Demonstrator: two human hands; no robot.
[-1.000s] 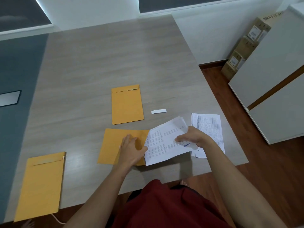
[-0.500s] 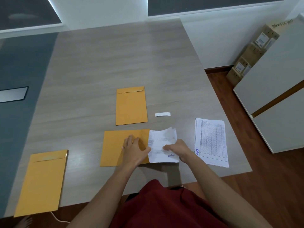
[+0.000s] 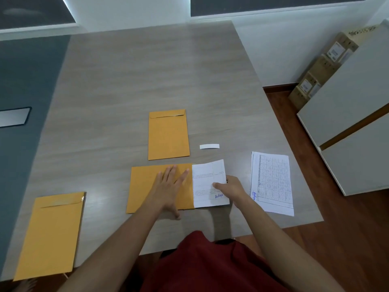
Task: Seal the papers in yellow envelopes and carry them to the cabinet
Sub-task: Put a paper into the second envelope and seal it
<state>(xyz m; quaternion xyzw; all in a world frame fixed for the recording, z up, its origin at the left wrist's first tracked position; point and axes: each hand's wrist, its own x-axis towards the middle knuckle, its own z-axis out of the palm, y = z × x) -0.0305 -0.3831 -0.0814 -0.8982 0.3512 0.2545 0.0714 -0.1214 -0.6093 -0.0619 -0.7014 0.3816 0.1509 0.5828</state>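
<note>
A yellow envelope (image 3: 145, 186) lies sideways near the table's front edge, its mouth to the right. My left hand (image 3: 170, 190) presses flat on it with straight fingers. A white printed paper (image 3: 207, 182) sticks partway out of the envelope's mouth. My right hand (image 3: 230, 189) holds this paper's right edge, fingers on top of it. A second printed sheet (image 3: 272, 182) lies flat to the right. Another yellow envelope (image 3: 168, 134) lies further back, and a third (image 3: 52, 234) at the front left.
A small white strip (image 3: 209, 146) lies on the wooden table (image 3: 147, 81) behind the paper. The white cabinet (image 3: 353, 114) stands to the right on a wooden floor, with cardboard boxes (image 3: 322, 68) stacked against the wall behind it.
The paper has slid left, deeper into the envelope, pushed by my right hand. My left hand has flattened on the envelope. The second sheet now lies uncovered on the right.
</note>
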